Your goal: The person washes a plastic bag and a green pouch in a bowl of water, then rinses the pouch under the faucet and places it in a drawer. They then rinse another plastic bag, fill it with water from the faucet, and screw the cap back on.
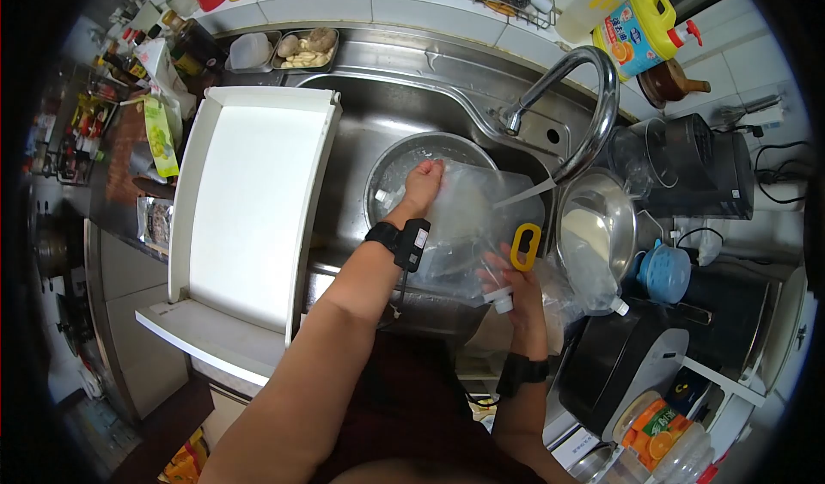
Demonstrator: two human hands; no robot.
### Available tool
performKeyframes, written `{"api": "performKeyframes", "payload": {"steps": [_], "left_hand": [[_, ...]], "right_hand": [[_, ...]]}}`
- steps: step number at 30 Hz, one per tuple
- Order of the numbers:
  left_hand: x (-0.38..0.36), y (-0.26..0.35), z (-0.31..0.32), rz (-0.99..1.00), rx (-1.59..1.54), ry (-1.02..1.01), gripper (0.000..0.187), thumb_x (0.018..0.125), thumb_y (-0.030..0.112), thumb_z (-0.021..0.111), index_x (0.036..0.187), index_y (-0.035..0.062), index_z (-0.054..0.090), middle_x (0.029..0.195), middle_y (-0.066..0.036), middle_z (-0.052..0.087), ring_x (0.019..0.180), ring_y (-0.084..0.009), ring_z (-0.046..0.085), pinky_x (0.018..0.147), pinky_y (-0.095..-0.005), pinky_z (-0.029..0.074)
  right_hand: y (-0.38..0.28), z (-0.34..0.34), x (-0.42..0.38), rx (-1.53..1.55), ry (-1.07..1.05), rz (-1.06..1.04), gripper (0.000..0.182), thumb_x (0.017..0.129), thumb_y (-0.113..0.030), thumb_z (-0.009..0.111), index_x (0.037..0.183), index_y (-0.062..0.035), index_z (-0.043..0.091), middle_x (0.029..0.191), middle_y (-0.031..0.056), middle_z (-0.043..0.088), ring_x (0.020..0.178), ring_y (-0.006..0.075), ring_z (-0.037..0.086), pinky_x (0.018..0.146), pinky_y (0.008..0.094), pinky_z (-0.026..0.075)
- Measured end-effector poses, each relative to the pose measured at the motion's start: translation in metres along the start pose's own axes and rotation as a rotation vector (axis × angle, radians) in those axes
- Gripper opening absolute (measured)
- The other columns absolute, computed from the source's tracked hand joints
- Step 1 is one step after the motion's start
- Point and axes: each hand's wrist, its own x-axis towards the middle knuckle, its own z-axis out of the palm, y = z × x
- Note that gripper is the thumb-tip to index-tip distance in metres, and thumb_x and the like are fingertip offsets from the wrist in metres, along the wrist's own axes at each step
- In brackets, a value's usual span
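Observation:
A clear plastic spout bag [460, 218] lies across the sink, over a round metal basin [378, 162]. It has a yellow handle [526, 247] and a white cap [498, 298]. My left hand [421, 185] is closed on the bag's upper left edge. At the capped end, my right hand [518, 293] supports the bag from below, its fingers partly seen through the plastic. From the curved faucet [606, 97] a stream of water [524, 194] runs down onto the bag. Part of the basin is hidden under the plastic.
Left of the basin, a white drawer [245, 209] rests over the sink edge. To the right stands a steel bowl [632, 205], with another clear bag [593, 278] with a white cap hanging over its rim. Detergent [636, 33] and food containers [307, 50] line the back.

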Motion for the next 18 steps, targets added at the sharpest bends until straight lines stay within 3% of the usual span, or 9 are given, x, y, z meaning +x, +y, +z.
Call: {"api": "performKeyframes", "payload": {"steps": [4,10,18], "left_hand": [[0.004,-0.003,-0.005,-0.065,0.017,0.005,0.016,0.088,0.021,0.055,0.078,0.0091,0.058,0.066,0.006,0.051,0.055,-0.004,0.041,0.051,-0.0194,0.036],[0.003,-0.005,0.004,0.029,-0.047,-0.099,0.015,0.088,0.021,0.054,0.08,0.009,0.057,0.066,0.006,0.052,0.056,-0.0044,0.042,0.051,-0.0194,0.036],[0.009,-0.014,-0.002,0.029,0.079,0.051,0.019,0.088,0.023,0.053,0.078,0.0068,0.056,0.063,0.003,0.05,0.056,-0.0066,0.042,0.052,-0.0232,0.037]], "right_hand": [[-0.001,0.001,-0.003,0.012,-0.021,-0.004,0.044,0.085,-0.004,0.044,0.129,-0.0049,0.038,0.12,0.0201,0.051,0.089,0.031,0.062,0.066,0.0331,0.053],[0.003,-0.003,-0.002,0.002,0.006,-0.005,0.043,0.086,-0.006,0.046,0.129,-0.0044,0.039,0.119,0.0197,0.052,0.087,0.0304,0.062,0.064,0.0324,0.053],[0.001,-0.001,-0.005,-0.043,0.026,-0.009,0.042,0.087,-0.009,0.046,0.128,-0.0042,0.04,0.117,0.0192,0.053,0.086,0.028,0.063,0.064,0.0311,0.052]]}}
